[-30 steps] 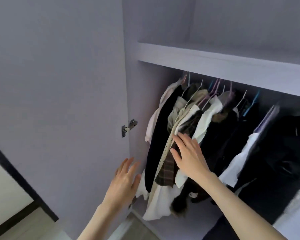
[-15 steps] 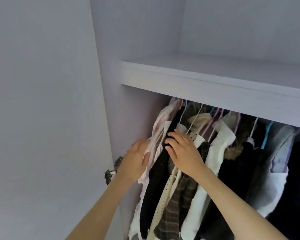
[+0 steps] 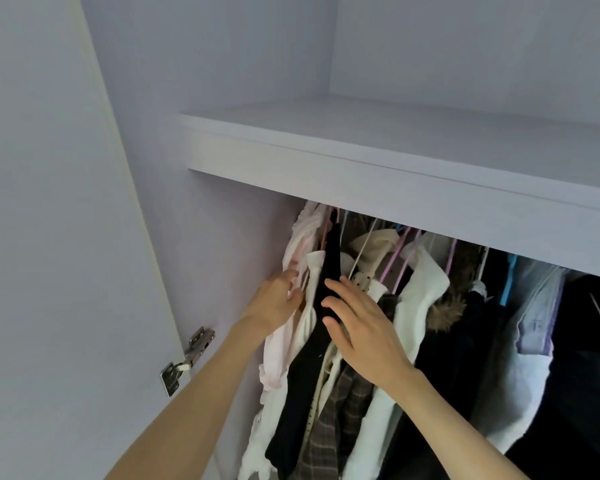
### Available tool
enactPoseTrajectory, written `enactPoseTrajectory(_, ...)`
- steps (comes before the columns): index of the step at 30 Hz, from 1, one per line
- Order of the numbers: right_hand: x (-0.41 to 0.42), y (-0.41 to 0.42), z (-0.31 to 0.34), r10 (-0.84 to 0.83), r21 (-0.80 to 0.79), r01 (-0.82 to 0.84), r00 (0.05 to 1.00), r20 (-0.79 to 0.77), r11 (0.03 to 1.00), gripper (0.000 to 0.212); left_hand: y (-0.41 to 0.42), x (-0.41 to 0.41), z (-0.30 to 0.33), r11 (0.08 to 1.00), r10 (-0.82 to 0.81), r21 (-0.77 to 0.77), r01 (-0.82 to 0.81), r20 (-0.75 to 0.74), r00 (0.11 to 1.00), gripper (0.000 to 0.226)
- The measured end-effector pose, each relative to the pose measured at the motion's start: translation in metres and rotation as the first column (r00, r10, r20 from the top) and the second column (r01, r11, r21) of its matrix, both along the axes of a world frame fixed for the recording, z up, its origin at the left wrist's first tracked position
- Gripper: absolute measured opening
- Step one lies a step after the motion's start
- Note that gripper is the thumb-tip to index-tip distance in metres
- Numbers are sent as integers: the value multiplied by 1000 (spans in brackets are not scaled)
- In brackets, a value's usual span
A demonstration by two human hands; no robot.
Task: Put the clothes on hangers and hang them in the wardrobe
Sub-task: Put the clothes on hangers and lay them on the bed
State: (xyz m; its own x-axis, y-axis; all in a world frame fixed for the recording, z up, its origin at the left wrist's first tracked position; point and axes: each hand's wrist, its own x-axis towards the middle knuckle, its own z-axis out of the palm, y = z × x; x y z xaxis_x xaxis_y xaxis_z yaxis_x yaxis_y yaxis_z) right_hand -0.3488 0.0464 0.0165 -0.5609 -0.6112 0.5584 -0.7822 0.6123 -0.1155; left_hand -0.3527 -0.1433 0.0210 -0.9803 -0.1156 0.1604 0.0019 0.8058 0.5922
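Note:
Several garments hang on hangers packed close under the wardrobe shelf [image 3: 361,178]. At the far left is a pale pink ruffled garment [image 3: 305,237], then a black garment [image 3: 302,393], a plaid one [image 3: 340,414] and a white one [image 3: 420,292]. My left hand [image 3: 274,303] presses against the pink garment, its fingertips tucked into the gap beside the black one. My right hand [image 3: 357,330] lies flat with spread fingers on the black garment and the clothes beside it. Pink hangers [image 3: 395,254] show above; the rail is hidden behind the shelf edge.
The open wardrobe door [image 3: 49,237] stands at the left, with a metal hinge [image 3: 187,355] close to my left forearm. A fur-trimmed dark coat [image 3: 447,310], a light blue shirt [image 3: 534,327] and dark clothes [image 3: 586,358] fill the right. The upper shelf is bare.
My view tilted up toward the shelf. Both hands rose from low on the clothes to near the hanger tops; the left hand moved from the door side onto the pink garment.

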Motion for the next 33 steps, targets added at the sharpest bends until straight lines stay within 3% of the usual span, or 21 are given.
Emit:
enactPoseTrajectory(4,-1,3,-2,14,10,-14,1000,-1,1000,35,-4,-4,14,997,56,51,-58,42,998,8)
enactPoseTrajectory(6,-1,5,-2,11,6,-11,1000,-1,1000,35,-11,-7,19,994,82,67,-86,58,995,16)
enactPoseTrajectory(9,-1,8,-3,17,0,-17,1000,0,1000,33,-21,-15,22,993,94,61,-98,69,993,10)
enactPoseTrajectory(16,-1,11,-1,18,-17,-18,1000,-1,1000,31,-27,-20,24,989,150,10,-150,-40,988,34)
enactPoseTrajectory(24,2,10,-2,7,-29,-7,1000,1,1000,34,-13,7,61,913,305,371,-172,-336,891,39)
enactPoseTrajectory(30,7,5,0,-3,-34,5,998,55,999,39,-2,72,22,933,278,309,-183,-297,914,35)
enactPoseTrajectory(33,19,-6,6,-18,-109,23,999,44,994,39,-2,103,10,931,330,247,-269,-249,911,38)
